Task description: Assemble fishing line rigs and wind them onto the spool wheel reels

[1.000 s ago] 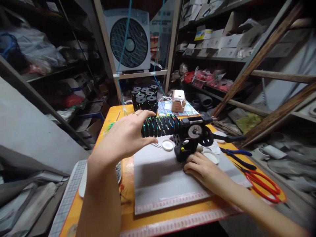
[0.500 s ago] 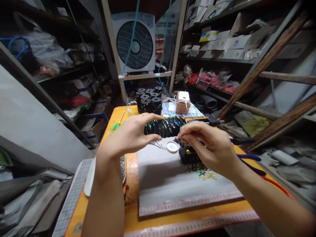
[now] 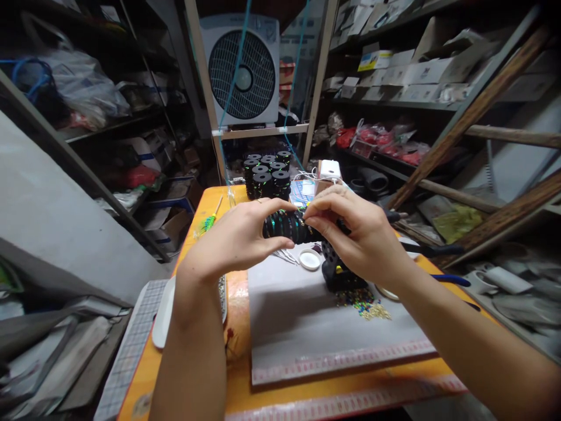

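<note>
A black ribbed roll (image 3: pixel 280 226), wound in bands with shiny green and coloured bits, lies sideways in front of me. My left hand (image 3: pixel 249 231) grips its left end, thumb below and fingers above. Over the roll's right part, my right hand (image 3: pixel 346 222) is closed in a pinch at its surface; whatever is between the fingertips is too small to make out. Below the right hand stands a black holder (image 3: pixel 339 275) with holes and a yellow detail. Small coloured beads (image 3: pixel 362 301) and a pile of gold beads (image 3: pixel 377 311) lie by its base.
A grey-white board (image 3: pixel 302 327) covers part of the orange table (image 3: pixel 236 386). On it is a white round lid (image 3: pixel 310 259). Several black spools (image 3: pixel 267 175) stand at the back, near a white box (image 3: pixel 329 169). Blue-handled pliers (image 3: pixel 449 280) lie right, a tray (image 3: pixel 164 318) left.
My right hand has moved left and slightly up, from the roll's right end onto its banded surface. My left hand keeps its grip. The view has shifted slightly.
</note>
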A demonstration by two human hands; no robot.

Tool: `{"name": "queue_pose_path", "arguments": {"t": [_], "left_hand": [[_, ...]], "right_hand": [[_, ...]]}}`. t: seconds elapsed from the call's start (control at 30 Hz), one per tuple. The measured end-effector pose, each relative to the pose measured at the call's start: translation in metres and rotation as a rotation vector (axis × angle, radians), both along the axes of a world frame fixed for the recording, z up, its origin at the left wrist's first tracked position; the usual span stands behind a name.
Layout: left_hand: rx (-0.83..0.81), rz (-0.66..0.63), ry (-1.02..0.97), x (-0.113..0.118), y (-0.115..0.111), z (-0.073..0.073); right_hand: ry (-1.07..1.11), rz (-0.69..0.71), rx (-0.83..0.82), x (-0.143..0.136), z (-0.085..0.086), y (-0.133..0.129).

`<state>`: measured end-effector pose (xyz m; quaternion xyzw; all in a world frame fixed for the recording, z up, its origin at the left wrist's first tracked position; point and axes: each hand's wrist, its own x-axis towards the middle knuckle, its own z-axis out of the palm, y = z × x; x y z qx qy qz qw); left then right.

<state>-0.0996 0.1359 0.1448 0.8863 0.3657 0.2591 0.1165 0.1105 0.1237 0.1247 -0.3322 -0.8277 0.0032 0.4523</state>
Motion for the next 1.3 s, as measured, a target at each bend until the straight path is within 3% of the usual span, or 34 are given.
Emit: {"name": "queue_pose_path", "arguments": {"t": [0.33, 1.3], "left_hand": [[-0.017, 0.031, 0.01, 0.0, -0.001, -0.001], [0.008, 0.008, 0.008, 0.0, 0.0, 0.0]], "right_hand": [[-0.184, -0.038, 0.125, -0.001, -0.006, -0.004], [-0.245, -0.097, 0.44, -0.002, -0.024, 0.004]]}}
